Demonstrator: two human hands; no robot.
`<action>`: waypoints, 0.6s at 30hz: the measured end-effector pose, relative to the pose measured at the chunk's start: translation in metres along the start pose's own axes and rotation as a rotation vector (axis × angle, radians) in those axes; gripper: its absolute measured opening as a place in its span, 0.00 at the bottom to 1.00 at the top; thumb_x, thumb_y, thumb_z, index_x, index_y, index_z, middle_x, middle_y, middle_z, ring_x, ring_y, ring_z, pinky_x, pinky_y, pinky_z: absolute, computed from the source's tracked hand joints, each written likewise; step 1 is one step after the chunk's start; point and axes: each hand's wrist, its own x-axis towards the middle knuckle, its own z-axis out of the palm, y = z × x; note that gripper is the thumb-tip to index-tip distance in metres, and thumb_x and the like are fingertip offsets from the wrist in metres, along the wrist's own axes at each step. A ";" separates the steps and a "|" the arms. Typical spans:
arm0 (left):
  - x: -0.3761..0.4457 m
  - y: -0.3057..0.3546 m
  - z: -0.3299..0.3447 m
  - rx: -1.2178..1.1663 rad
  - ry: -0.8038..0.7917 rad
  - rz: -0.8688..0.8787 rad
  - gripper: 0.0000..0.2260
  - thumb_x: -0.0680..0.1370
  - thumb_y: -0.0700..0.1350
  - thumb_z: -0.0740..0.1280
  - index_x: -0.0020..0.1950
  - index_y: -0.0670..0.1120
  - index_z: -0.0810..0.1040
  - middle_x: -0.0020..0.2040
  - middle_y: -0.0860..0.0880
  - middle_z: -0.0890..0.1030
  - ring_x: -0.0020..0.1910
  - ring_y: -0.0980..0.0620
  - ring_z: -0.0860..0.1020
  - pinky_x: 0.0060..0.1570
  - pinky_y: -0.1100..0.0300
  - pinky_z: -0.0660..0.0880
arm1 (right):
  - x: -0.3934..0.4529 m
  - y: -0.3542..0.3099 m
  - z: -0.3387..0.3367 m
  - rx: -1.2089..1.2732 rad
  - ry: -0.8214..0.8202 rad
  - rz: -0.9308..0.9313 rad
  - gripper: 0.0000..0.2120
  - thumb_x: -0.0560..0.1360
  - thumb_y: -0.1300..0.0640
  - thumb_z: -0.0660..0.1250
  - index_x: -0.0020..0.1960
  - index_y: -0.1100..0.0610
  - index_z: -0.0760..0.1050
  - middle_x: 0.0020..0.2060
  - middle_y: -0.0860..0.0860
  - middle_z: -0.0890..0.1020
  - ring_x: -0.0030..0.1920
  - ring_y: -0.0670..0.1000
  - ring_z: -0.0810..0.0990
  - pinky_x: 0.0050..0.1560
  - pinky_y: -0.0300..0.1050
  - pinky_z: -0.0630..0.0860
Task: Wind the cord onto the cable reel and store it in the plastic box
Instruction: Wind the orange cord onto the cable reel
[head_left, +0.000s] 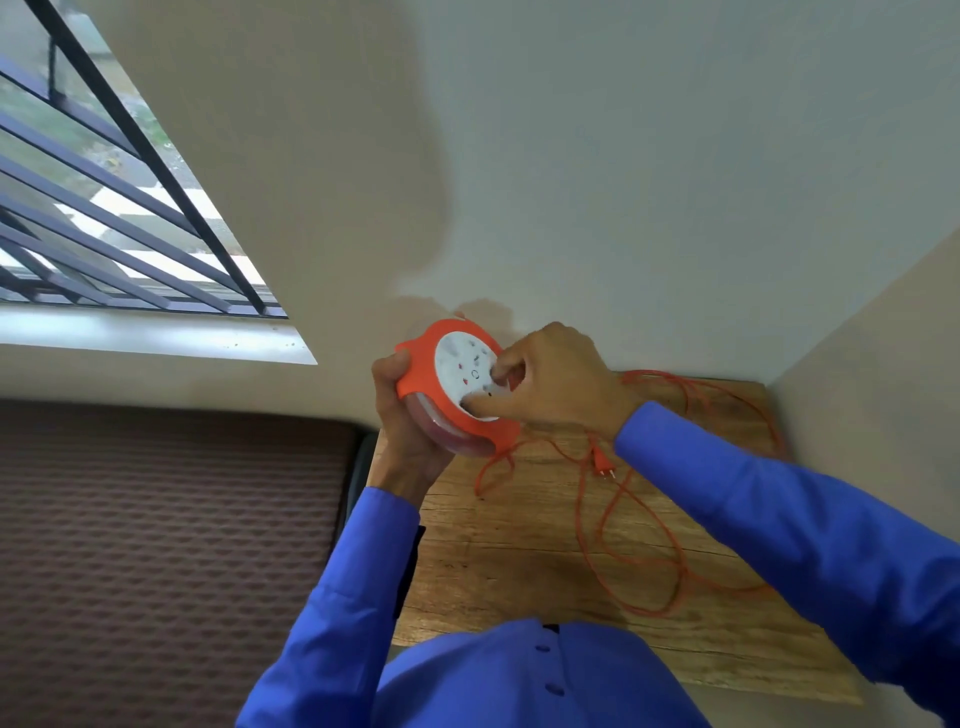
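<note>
An orange cable reel (426, 364) with a white socket face is held up above the far left corner of a wooden table (519, 561). My left hand (402, 415) grips the reel's rim and underside. The fingers of my right hand (550, 379) press on the white face. A thin orange cord (623, 519) hangs from the reel and lies in loose loops over the table. Its orange plug (602, 464) rests on the wood under my right wrist. No plastic box is in view.
The table stands in a corner between a pale wall (623, 182) behind and another wall (883, 364) on the right. A brown patterned cushion (156, 545) lies left of the table. A barred window (104, 208) is at the upper left.
</note>
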 end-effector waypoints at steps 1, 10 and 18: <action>0.001 0.000 0.001 0.035 0.016 0.012 0.39 0.69 0.68 0.75 0.71 0.43 0.83 0.62 0.37 0.84 0.60 0.37 0.83 0.62 0.42 0.77 | -0.003 -0.007 0.007 0.040 0.038 0.071 0.26 0.68 0.29 0.72 0.27 0.50 0.79 0.21 0.46 0.76 0.26 0.46 0.73 0.32 0.41 0.69; -0.005 0.010 0.003 -0.037 -0.021 0.012 0.44 0.69 0.67 0.75 0.76 0.40 0.75 0.63 0.36 0.80 0.60 0.36 0.80 0.60 0.44 0.77 | -0.016 -0.015 0.000 0.107 0.113 -0.141 0.12 0.81 0.45 0.71 0.44 0.52 0.86 0.40 0.48 0.87 0.34 0.47 0.81 0.37 0.52 0.82; -0.008 0.006 -0.002 -0.026 -0.089 -0.045 0.40 0.79 0.68 0.58 0.81 0.40 0.68 0.66 0.37 0.81 0.62 0.38 0.82 0.60 0.44 0.81 | -0.013 0.003 -0.014 -0.299 -0.037 -0.596 0.27 0.81 0.50 0.67 0.79 0.39 0.67 0.71 0.52 0.73 0.55 0.52 0.82 0.34 0.45 0.80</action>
